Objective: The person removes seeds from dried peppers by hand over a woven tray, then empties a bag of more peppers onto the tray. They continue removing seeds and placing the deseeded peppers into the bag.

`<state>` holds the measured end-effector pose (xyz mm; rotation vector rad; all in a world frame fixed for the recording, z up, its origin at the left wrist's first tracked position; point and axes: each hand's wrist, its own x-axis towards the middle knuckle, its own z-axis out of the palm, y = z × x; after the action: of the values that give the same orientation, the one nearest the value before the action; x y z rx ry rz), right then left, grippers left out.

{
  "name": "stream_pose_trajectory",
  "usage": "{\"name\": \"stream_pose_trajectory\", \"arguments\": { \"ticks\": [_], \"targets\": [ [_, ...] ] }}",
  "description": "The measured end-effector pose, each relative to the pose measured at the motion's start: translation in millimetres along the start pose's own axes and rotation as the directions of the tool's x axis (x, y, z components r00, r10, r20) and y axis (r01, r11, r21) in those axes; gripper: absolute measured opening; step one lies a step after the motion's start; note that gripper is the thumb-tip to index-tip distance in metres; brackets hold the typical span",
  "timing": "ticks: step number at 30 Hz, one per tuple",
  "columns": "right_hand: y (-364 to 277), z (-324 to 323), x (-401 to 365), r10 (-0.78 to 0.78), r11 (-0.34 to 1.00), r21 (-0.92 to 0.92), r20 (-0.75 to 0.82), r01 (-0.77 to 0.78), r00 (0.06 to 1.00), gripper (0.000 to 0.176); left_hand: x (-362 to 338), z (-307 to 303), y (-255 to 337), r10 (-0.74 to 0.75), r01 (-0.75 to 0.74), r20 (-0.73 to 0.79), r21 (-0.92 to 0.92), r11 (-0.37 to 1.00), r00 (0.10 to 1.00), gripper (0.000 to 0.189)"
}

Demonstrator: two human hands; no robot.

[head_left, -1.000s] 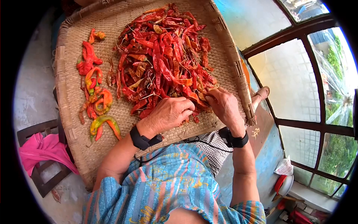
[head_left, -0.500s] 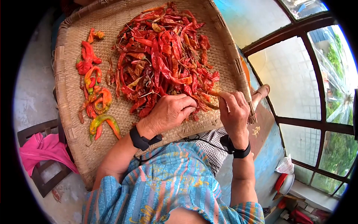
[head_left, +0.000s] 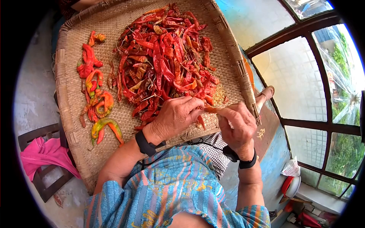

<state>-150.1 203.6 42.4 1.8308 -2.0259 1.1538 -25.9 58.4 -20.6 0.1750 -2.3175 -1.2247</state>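
A small orange dried chili pepper [head_left: 211, 110] is stretched between my two hands over the near right part of the woven tray [head_left: 83, 148]. My left hand [head_left: 175, 116], coming in from the left, pinches its left end. The fingers of my right hand [head_left: 237, 123] are closed on its right end. Just beyond my hands is a large heap of dried red chili peppers [head_left: 163, 64]. Below my left fingertips a red chili tip [head_left: 201, 121] pokes out. Loose pale seeds [head_left: 219, 95] lie near my right hand.
Several fresher, twisted red, orange and green peppers [head_left: 103, 104] line the tray's left side. A pink cloth [head_left: 47, 155] hangs over a dark wooden stool [head_left: 51, 186] at left. Framed windows [head_left: 291, 83], one pane cracked, fill the right. Another person's foot [head_left: 265, 95] shows beside the tray.
My right hand has come lower and turned inward. The longer pepper near it is gone from view, and a short orange pepper piece now spans both hands. The heap's near right edge has shifted.
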Motion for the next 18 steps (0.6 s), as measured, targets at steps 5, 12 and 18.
{"name": "stream_pose_trajectory", "arguments": {
  "ticks": [5,12,18],
  "targets": [
    [38.0,-26.8,3.0,0.038,0.980,-0.171,-0.349,-0.104,0.936,0.011,-3.7,-5.4,-13.4,-0.091,0.085,0.065,0.097,0.992,0.994,0.014],
    [126.5,-35.7,-2.3,0.235,0.867,-0.303,-0.452,-0.396,0.861,0.005,-7.5,-1.5,-12.3,0.000,-0.011,0.066,0.172,0.985,0.998,0.010],
    [80.5,-8.8,-24.8,0.368,0.817,-0.466,-0.035,-0.341,0.929,0.012,-11.5,4.2,-0.8,0.196,-0.252,0.223,0.263,0.931,0.955,0.015]
  ]
}}
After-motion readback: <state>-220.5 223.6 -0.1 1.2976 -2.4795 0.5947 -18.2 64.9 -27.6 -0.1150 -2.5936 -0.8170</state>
